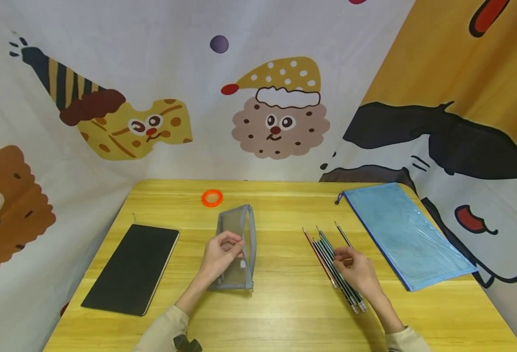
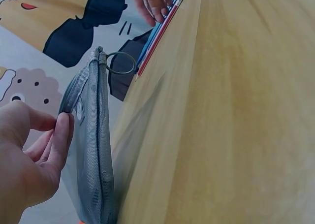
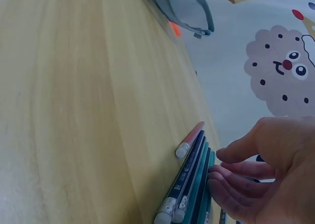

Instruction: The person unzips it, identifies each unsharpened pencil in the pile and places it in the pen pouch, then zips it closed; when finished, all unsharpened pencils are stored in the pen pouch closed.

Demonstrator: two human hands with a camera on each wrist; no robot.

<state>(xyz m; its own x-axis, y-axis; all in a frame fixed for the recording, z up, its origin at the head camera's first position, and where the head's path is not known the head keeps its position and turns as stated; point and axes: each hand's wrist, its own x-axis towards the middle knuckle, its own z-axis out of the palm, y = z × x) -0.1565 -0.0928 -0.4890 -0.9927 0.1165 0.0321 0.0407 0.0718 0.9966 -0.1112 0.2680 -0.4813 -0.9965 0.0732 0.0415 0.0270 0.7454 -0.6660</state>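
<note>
Grey see-through mesh pouch (image 1: 236, 274); green pencils (image 1: 340, 278), white erasers (image 3: 163, 218), one red pencil (image 1: 320, 258).

grey pouch (image 2: 93, 145), green and red pencils (image 1: 330, 259), black notebook (image 1: 130, 271), blue bag (image 1: 405, 234), orange ring (image 1: 204, 198)

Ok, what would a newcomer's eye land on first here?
Probably the bright orange ring near the far edge of the yellow wood-grain table. Next, the large translucent blue plastic bag lying at the right, and the grey mesh pouch near centre, which the left hand pinches.
</note>
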